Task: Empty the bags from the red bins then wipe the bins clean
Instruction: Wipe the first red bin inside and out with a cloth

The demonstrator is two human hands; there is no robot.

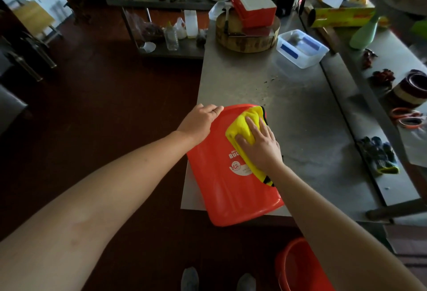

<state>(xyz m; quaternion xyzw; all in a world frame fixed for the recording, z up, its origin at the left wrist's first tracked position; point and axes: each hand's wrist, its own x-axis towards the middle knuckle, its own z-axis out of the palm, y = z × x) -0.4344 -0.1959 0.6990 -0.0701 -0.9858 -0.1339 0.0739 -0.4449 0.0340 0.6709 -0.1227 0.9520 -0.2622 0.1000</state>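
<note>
1. Head view: one red bin point(221, 189) lies on its side on the steel worktop point(300, 110), with its near end overhanging the worktop's front edge.
2. Left hand point(199, 122): the grip is closed over the far left edge of the bin, with the fingers curled onto it, and steadies it.
3. Right hand point(261, 147): the grip is flat, with the fingers straight and spread. It presses a yellow cloth point(240, 124) onto the bin's upward-facing outer wall, beside the printed label.
4. No bag shows in or around this bin. Emptying therefore appears complete for it, although its interior is not in view.
5. Current step, as judged: wiping the outside of the first bin. The wall nearer the person carries no cloth yet and probably remains to be wiped. Whether the inside is clean cannot be told.
6. A second red bin point(293, 265) stands on the floor point(115, 106) at lower right, partly hidden by the right forearm. Its contents are not clear.
7. Remaining work, as judged: finish this bin, then check and wipe the second bin.
</note>
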